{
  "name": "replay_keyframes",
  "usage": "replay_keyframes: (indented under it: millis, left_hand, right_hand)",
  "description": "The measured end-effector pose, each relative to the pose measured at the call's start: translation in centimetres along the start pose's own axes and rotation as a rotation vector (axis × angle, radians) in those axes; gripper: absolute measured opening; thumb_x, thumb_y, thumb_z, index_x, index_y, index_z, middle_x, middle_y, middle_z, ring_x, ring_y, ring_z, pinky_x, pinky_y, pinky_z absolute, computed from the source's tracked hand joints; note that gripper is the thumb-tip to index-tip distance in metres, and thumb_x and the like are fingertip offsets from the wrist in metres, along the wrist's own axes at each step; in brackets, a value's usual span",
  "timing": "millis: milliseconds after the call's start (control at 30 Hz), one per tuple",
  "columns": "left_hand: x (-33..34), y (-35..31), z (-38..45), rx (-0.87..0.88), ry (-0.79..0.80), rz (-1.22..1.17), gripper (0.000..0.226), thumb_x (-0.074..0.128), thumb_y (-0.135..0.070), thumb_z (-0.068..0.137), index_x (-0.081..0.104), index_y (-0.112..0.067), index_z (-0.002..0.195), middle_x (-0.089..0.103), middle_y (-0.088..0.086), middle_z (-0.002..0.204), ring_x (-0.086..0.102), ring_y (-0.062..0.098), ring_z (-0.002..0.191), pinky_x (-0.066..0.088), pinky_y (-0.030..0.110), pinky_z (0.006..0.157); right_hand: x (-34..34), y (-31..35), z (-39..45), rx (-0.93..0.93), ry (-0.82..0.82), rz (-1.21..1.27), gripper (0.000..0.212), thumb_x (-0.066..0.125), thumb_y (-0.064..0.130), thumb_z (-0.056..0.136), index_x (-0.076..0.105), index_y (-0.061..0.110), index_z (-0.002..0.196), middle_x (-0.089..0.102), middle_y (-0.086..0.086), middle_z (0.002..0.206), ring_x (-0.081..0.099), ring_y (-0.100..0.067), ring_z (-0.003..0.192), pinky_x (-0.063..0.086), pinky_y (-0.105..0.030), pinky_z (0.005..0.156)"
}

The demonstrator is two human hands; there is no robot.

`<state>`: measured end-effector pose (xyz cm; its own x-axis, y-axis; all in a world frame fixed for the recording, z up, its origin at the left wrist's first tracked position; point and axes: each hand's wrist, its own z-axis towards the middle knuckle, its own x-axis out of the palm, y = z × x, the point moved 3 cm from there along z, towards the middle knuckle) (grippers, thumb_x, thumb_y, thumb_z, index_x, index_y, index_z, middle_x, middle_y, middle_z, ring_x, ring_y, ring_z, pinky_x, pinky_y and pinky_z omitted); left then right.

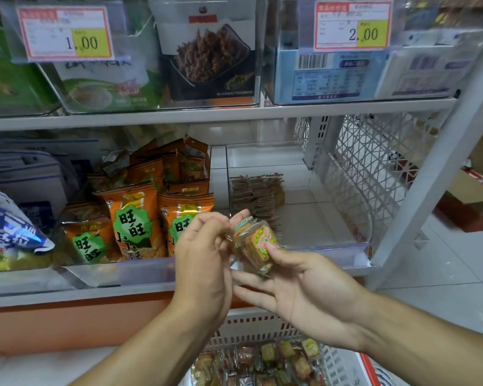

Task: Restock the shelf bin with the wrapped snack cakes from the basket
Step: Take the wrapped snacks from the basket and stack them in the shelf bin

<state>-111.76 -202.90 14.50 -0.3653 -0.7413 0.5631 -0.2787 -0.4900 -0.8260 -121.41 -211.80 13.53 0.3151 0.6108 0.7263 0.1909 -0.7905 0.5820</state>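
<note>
Snack cakes [255, 242] seemingly between both hands

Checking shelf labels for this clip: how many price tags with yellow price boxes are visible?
2. One price tag at upper left reads 1.00; the other at upper right reads 2.00. Others may lie outside the frame.

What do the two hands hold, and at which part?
A wrapped snack cake: left hand pinches its upper-left wrapper edge; right hand supports its lower-right side.

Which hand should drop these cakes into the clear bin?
Right, probably. The right hand cradles the small wrapped snack cakes directly below the clear plastic shelf bin. The left hand only pinches a wrapper edge and sits before the orange snack bags.
</note>
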Motion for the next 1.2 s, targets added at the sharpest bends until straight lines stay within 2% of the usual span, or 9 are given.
replay_keyframes:
  millis: [133,300,467,700,800,867,1000,1100,1200]
  left_hand:
    - [-0.3,0.0,0.3,-0.011,-0.048,0.031,0.034,0.042,0.017,0.092,0.056,-0.012,0.08,0.063,-0.003,0.066,0.06,0.005,0.057,0.05,0.015,0.052]
    - [-0.5,1.1,-0.3,-0.098,-0.039,0.119,0.013,0.053,-0.004,0.1,0.063,-0.01,0.098,0.074,0.008,0.092,0.072,0.016,0.083,0.06,0.028,0.074]
    - [0.4,2.2,-1.3,-0.513,0.126,0.033,0.066,0.04,-0.059,0.102,0.069,-0.002,0.122,0.074,0.024,0.117,0.074,0.034,0.104,0.063,0.044,0.081]
    - [0.9,3.5,-1.1,-0.613,0.04,-0.006,0.057,0.045,-0.049,0.104,0.067,-0.001,0.128,0.071,0.027,0.121,0.066,0.041,0.119,0.051,0.059,0.104]
    - [0.9,3.6,-1.0,-0.642,0.068,-0.042,0.054,0.047,-0.045,0.105,0.068,0.001,0.123,0.075,0.024,0.112,0.076,0.029,0.09,0.065,0.04,0.071]
    - [0.8,3.7,-0.9,-0.637,0.11,-0.05,0.055,0.045,-0.046,0.106,0.068,0.001,0.122,0.075,0.024,0.112,0.077,0.029,0.093,0.066,0.039,0.074]
    - [0.9,3.1,-0.3,-0.323,0.1,0.312,0.043,0.044,-0.044,0.106,0.074,-0.014,0.113,0.079,0.005,0.103,0.076,0.02,0.09,0.064,0.036,0.08]
    - [1.1,2.2,-0.4,0.13,0.227,0.841,0.017,0.058,-0.04,0.101,0.071,-0.036,0.112,0.072,-0.02,0.107,0.066,-0.005,0.099,0.055,0.014,0.084]
    - [1.4,3.3,-0.1,0.409,0.438,1.326,0.049,0.06,-0.044,0.098,0.047,-0.038,0.145,0.046,-0.025,0.143,0.036,-0.01,0.135,0.029,0.012,0.112]
  right_hand:
    - [-0.2,1.1,0.0,-0.161,-0.017,-0.125,0.042,0.053,0.01,0.094,0.058,0.001,0.134,0.066,-0.022,0.13,0.063,-0.033,0.122,0.052,-0.045,0.103]
    - [-0.5,3.7,-1.0,-0.502,-0.124,-0.776,0.073,0.07,0.022,0.084,0.041,0.026,0.151,0.069,0.003,0.129,0.064,-0.007,0.119,0.05,-0.027,0.102]
    - [-0.8,4.6,-1.8,-0.71,-0.049,-1.609,0.074,0.068,0.018,0.095,0.029,0.034,0.157,0.045,0.019,0.122,0.053,0.014,0.1,0.036,0.003,0.073]
    - [-1.2,3.0,-1.1,-0.645,-0.002,-1.899,0.081,0.051,0.031,0.103,-0.007,0.029,0.16,0.02,0.021,0.149,0.017,0.004,0.141,0.021,-0.018,0.117]
    - [-1.5,3.2,-1.0,-0.596,-0.019,-1.945,0.082,0.049,0.036,0.103,-0.009,0.027,0.16,0.027,0.016,0.143,0.022,0.002,0.136,0.022,-0.018,0.115]
    - [-1.4,3.9,-0.8,-0.576,-0.042,-1.881,0.079,0.052,0.038,0.101,0.001,0.031,0.161,0.034,0.018,0.137,0.029,0.001,0.133,0.026,-0.019,0.113]
    - [-1.9,9.0,0.3,-0.685,-0.31,-1.645,0.058,0.069,0.031,0.092,0.035,0.033,0.139,0.056,0.009,0.129,0.053,-0.006,0.12,0.041,-0.026,0.103]
    - [-3.9,13.0,3.1,-0.613,-0.529,-1.812,0.05,0.073,0.024,0.088,0.044,0.021,0.128,0.061,0.002,0.116,0.059,-0.017,0.107,0.044,-0.026,0.086]
    - [-6.8,14.0,7.2,-0.365,-0.565,-1.934,0.05,0.074,0.023,0.087,0.046,0.015,0.128,0.062,-0.009,0.119,0.059,-0.029,0.113,0.049,-0.036,0.089]
